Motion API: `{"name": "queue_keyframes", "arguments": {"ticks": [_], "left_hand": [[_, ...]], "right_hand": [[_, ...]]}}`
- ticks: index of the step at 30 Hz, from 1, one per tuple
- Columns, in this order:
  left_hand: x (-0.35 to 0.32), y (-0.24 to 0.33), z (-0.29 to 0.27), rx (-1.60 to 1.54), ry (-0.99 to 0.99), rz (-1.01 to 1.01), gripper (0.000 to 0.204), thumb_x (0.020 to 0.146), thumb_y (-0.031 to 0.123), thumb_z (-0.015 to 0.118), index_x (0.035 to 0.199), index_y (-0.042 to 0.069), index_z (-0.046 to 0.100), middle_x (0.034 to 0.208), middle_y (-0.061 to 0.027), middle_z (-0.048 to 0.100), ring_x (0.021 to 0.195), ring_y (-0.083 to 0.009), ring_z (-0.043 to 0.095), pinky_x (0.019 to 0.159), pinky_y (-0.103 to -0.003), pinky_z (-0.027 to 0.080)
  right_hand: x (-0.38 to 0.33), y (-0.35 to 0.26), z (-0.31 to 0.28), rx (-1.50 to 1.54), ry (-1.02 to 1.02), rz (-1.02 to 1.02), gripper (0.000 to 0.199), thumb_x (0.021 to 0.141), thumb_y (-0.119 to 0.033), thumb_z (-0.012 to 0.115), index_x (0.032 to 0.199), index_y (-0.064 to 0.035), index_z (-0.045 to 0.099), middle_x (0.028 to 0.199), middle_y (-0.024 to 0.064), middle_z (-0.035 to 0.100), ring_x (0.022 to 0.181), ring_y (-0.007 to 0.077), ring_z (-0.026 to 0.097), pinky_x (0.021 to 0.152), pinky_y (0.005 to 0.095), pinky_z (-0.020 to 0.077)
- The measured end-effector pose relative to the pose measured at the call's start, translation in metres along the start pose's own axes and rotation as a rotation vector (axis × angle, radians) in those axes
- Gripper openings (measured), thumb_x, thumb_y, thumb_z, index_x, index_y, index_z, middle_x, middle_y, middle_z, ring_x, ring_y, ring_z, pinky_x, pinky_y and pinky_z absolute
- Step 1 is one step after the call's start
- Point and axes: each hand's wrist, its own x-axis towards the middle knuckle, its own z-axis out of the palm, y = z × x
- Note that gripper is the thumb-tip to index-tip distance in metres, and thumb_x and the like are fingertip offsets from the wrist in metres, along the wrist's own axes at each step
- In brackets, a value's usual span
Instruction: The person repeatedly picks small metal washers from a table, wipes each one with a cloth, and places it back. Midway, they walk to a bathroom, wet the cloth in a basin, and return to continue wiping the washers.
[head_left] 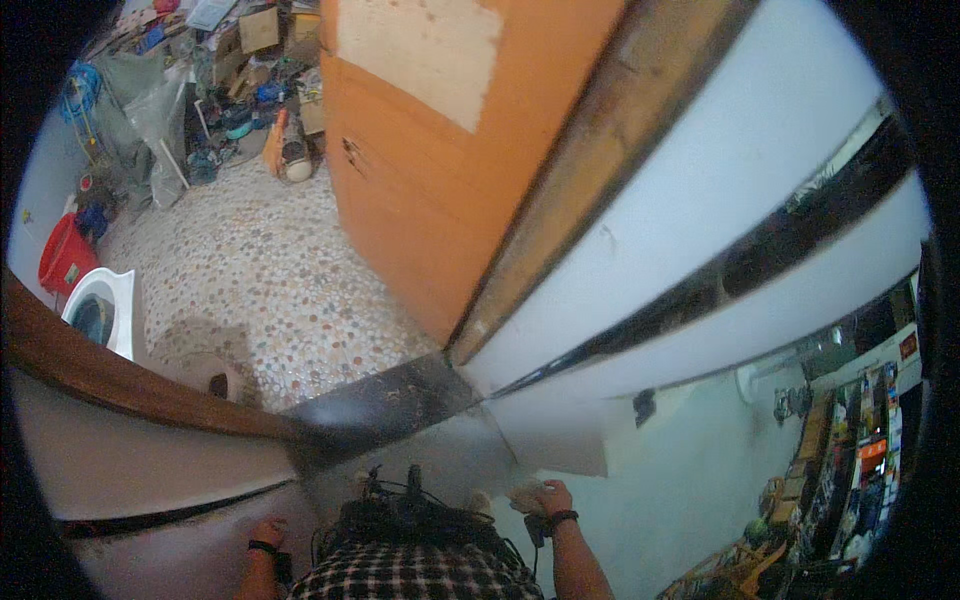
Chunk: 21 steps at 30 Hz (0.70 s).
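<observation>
My left hand [268,531] hangs low beside the pale wall panel at the left of the doorway, with a black band at its wrist. Its fingers are too small and dim to read. On the other side, my right hand [554,497] is at hip height with its fingers curled closed. A small beige-grey thing [525,495] shows at those fingers; I cannot make out its kind. A black strap [565,517] circles that wrist. Between the hands, dark cables and gear [412,500] lie over my checked shirt [400,572].
A dark threshold [385,405] crosses the doorway ahead, beside an open orange door [420,190]. Beyond it is a pebbled floor [260,260] with a red bucket [66,252], a white-rimmed tub [122,310] and piled clutter [250,90]. Crowded shelves [865,460] stand far right.
</observation>
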Motion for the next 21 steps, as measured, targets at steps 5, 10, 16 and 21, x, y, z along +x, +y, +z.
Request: {"name": "queue_keyframes", "arguments": {"ticks": [5, 10, 16, 21], "left_hand": [[-0.036, 0.054, 0.060, -0.367, 0.140, -0.004, 0.030, 0.080, 0.025, 0.066, 0.109, 0.016, 0.068, 0.087, -0.0135, 0.069, 0.084, -0.0269, 0.067, 0.075, -0.042, 0.056], [-0.129, 0.161, 0.114, -0.118, -0.030, 0.051, 0.034, 0.084, 0.029, 0.063, 0.115, 0.016, 0.066, 0.093, -0.0140, 0.069, 0.085, -0.0277, 0.067, 0.076, -0.041, 0.055], [-0.181, 0.223, 0.128, 0.078, -0.305, -0.055, 0.038, 0.087, 0.032, 0.061, 0.121, 0.016, 0.064, 0.095, -0.0141, 0.070, 0.084, -0.0289, 0.067, 0.076, -0.041, 0.054], [-0.170, 0.213, 0.133, 0.137, -0.002, 0.262, 0.038, 0.086, 0.028, 0.063, 0.121, 0.014, 0.063, 0.085, -0.0128, 0.070, 0.075, -0.0265, 0.066, 0.072, -0.041, 0.054]], "right_hand": [[0.031, 0.069, -0.037, -0.596, -0.293, -0.122, 0.038, 0.088, -0.038, 0.060, 0.115, -0.0126, 0.066, 0.121, 0.0119, 0.063, 0.111, 0.0294, 0.059, 0.097, 0.0450, 0.0468], [0.009, 0.106, -0.135, -0.150, -0.499, 0.070, 0.041, 0.092, -0.042, 0.051, 0.117, -0.0120, 0.065, 0.125, 0.0098, 0.061, 0.113, 0.0255, 0.059, 0.095, 0.0432, 0.0483], [0.004, 0.203, -0.169, -0.660, -0.466, -0.260, 0.048, 0.094, -0.048, 0.042, 0.121, -0.0126, 0.061, 0.122, 0.0132, 0.063, 0.113, 0.0301, 0.059, 0.096, 0.0425, 0.0474], [0.016, 0.369, -0.107, -0.331, -0.250, -0.193, 0.050, 0.089, -0.052, 0.051, 0.118, -0.0129, 0.062, 0.113, 0.0197, 0.064, 0.107, 0.0366, 0.060, 0.092, 0.0450, 0.0499]]}}
